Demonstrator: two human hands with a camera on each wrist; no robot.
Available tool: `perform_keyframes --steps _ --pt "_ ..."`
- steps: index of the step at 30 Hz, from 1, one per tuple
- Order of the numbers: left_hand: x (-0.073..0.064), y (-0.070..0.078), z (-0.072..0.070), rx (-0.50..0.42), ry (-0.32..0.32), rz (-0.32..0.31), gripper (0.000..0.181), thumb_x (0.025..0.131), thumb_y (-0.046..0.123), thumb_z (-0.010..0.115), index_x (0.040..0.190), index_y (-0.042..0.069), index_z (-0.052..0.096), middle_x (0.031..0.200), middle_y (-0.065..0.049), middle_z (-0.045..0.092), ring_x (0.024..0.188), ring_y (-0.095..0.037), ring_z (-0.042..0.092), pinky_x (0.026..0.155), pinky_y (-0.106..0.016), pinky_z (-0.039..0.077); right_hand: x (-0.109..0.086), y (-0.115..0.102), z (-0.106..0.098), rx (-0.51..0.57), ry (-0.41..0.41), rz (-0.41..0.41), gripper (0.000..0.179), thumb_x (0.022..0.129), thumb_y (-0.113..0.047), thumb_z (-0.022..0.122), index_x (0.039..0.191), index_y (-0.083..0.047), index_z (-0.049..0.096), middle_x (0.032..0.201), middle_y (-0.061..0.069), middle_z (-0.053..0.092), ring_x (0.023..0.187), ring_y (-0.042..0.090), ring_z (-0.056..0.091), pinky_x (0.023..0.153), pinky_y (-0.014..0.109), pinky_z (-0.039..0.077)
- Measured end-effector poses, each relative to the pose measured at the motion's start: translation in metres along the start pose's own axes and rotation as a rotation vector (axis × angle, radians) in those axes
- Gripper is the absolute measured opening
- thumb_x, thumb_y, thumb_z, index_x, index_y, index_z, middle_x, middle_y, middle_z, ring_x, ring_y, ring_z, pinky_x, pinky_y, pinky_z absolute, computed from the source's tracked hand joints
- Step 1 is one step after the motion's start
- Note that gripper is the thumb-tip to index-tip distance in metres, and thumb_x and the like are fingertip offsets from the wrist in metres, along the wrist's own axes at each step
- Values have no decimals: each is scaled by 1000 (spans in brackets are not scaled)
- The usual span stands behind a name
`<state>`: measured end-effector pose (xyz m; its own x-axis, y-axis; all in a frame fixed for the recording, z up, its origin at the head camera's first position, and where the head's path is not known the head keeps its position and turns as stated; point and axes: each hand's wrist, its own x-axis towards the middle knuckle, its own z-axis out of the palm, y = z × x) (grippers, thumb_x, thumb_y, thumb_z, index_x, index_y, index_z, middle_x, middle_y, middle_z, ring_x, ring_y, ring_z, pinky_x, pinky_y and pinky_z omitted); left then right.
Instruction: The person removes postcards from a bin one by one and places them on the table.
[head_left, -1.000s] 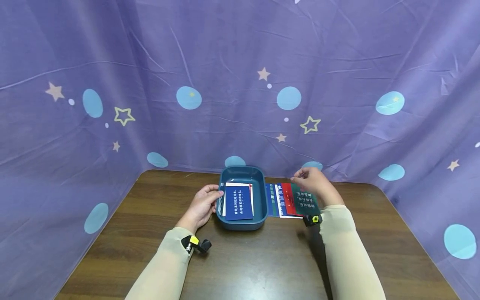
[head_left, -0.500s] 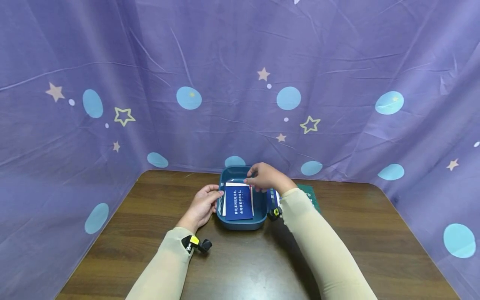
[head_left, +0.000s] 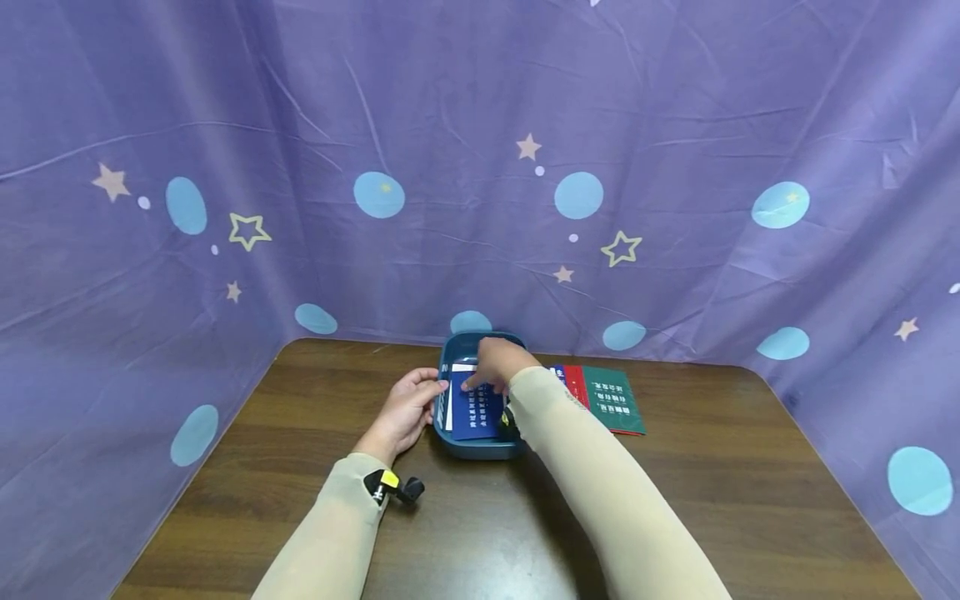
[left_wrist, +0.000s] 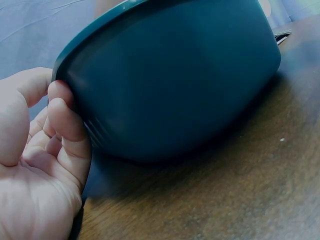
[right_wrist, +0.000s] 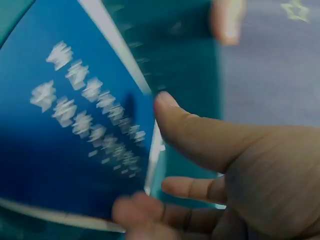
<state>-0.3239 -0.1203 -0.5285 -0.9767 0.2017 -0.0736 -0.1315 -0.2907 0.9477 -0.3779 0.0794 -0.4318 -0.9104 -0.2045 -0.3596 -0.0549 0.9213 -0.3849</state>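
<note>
My left hand holds the left rim of a dark teal plastic bin, with thumb and fingers gripping its edge in the left wrist view. Inside the bin lies a small stack of printed cards, a dark blue card with white lettering on top and white edges showing beneath. My right hand is over the bin, above the upper right of that stack. In the right wrist view, its thumb and fingers are spread beside the blue card's edge; blur hides whether they touch it.
To the right of the bin, overlapping cards lie on the brown wooden table, among them a green card and a red card. My right forearm partly covers them. A purple curtain hangs behind the table.
My right hand has moved left from above the green card to over the bin and lower toward the blue card. My left hand stays on the rim.
</note>
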Motion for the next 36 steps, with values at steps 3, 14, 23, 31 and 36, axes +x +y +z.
perform_keyframes --steps 3,14,23,31,36 --pt "0 1 0 -5 2 1 29 110 3 66 134 0 51 85 5 70 55 -4 52 47 -16 47 7 -2 9 -141 17 26 77 86 -53 100 140 -6 74 119 10 83 102 25 81 97 47 71" --pt "0 -1 -1 2 25 10 30 109 2 66 135 -2 51 85 4 71 55 -4 51 47 -16 45 6 -1 7 -111 66 52 78 84 -37 105 145 -5 68 129 14 82 112 29 82 105 53 69" --pt "1 -1 0 -8 25 6 32 109 2 67 136 -2 50 85 3 71 55 -5 50 46 -16 45 -19 12 -21 53 234 -110 66 94 -14 94 151 3 64 147 22 73 133 38 75 117 53 62" --pt "0 1 1 -6 22 -2 32 109 2 67 135 -2 50 83 4 68 55 -5 50 47 -17 45 -44 55 -42 296 287 -109 58 107 -21 81 154 7 61 144 25 73 128 36 75 118 54 61" --pt "-1 1 1 -2 35 1 32 109 1 67 136 -2 50 81 4 66 55 -5 50 47 -16 45 -58 93 -48 454 343 -127 38 106 -21 82 135 3 72 103 9 73 93 20 70 90 36 61"
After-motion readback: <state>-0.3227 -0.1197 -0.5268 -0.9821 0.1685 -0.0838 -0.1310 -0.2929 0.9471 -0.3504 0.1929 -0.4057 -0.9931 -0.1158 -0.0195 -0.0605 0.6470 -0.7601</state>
